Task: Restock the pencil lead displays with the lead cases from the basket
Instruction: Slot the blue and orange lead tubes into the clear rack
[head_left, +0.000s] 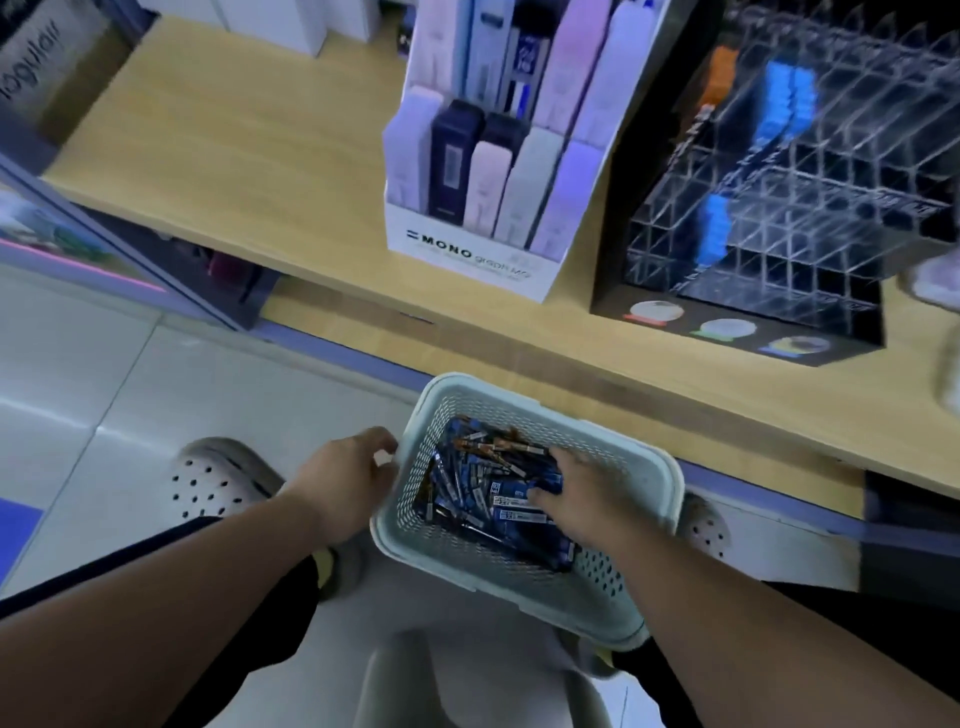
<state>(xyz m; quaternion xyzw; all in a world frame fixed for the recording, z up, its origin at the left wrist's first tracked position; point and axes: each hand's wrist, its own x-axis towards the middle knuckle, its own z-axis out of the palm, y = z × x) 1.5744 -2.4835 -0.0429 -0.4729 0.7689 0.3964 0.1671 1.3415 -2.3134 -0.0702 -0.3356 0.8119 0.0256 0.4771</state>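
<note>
Lead cases (467, 488), slim, of dark blue plastic and some with white labels, lie flat in a disordered heap inside a pale grey perforated plastic basket (660, 467). Their long axes point in several directions. The labelled ones near the thumb run about left to right, and a few with orange ends lie across the far side of the heap. The basket is below the front edge of a light wooden shelf (260, 130), turned at an angle to it.

The left hand (348, 478) grips the left rim of the basket with fingers curled over the edge. The right hand (582, 499) is inside the basket and rests on the heap with fingers bent down among the cases. Whether it has hold of one I cannot tell.

On the shelf stands a white cardboard display (467, 249) printed "MONO", filled with upright pastel and dark boxes. Just to its right is a black display (779, 208) with clear plastic compartments. Rows of bright blue cases (784, 98) fill two of them.

Grey perforated clogs (213, 478) stand on the pale tiled floor (104, 389).
</note>
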